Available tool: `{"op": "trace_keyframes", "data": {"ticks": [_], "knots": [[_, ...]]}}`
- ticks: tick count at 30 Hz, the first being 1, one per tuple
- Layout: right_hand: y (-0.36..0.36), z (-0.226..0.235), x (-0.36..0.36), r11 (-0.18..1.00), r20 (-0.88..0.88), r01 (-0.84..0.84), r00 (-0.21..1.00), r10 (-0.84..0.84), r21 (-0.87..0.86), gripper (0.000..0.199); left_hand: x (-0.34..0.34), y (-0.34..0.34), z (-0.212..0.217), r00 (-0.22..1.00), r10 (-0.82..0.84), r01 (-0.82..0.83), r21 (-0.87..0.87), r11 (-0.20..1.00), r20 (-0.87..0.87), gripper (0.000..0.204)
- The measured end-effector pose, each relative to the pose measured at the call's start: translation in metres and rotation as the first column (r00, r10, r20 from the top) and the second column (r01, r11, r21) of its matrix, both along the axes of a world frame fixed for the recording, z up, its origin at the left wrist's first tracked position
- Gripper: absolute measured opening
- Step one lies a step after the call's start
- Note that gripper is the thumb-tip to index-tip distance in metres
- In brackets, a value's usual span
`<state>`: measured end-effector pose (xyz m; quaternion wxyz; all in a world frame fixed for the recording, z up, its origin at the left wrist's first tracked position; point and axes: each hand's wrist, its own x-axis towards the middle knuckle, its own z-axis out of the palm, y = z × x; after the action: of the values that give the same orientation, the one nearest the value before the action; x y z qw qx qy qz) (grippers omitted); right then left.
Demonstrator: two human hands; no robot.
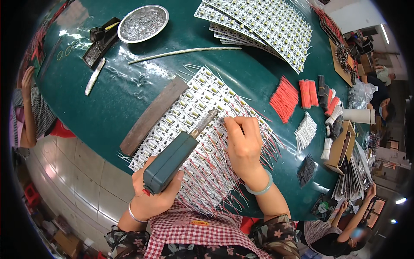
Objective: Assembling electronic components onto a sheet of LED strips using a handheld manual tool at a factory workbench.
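Note:
My left hand is wrapped round the grip of a dark green soldering gun. The gun's metal tip slants up and right, over a white panel of small circuit boards. Close to that tip, my right hand has its fingers pinched together at the panel. Whatever the pinch holds is too small to make out. Red and white wires stick out from the lower and right parts of the panel. A dark wooden bar lies along its left edge.
More board panels are stacked at the far side. A metal bowl, a black tray and a long solder strip lie at the left and back. Red wire bundles and white wires are on the right. Other people work at both sides.

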<state>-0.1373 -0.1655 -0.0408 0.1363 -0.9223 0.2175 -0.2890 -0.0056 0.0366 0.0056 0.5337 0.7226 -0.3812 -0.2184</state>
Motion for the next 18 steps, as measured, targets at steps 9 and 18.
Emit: {"op": "trace_keyframes", "data": {"ticks": [9, 18], "knots": [[-0.004, -0.005, 0.003, 1.000, -0.037, 0.003, 0.999, -0.003, 0.007, 0.031, -0.001, -0.007, -0.005, 0.999, -0.034, 0.035, 0.041, 0.999, -0.039, 0.023], [-0.003, -0.003, 0.003, 1.000, -0.061, 0.004, 0.998, -0.003, 0.018, 0.031, 0.001, -0.012, -0.012, 0.996, -0.083, 0.084, 0.100, 0.991, -0.017, 0.023]]}}
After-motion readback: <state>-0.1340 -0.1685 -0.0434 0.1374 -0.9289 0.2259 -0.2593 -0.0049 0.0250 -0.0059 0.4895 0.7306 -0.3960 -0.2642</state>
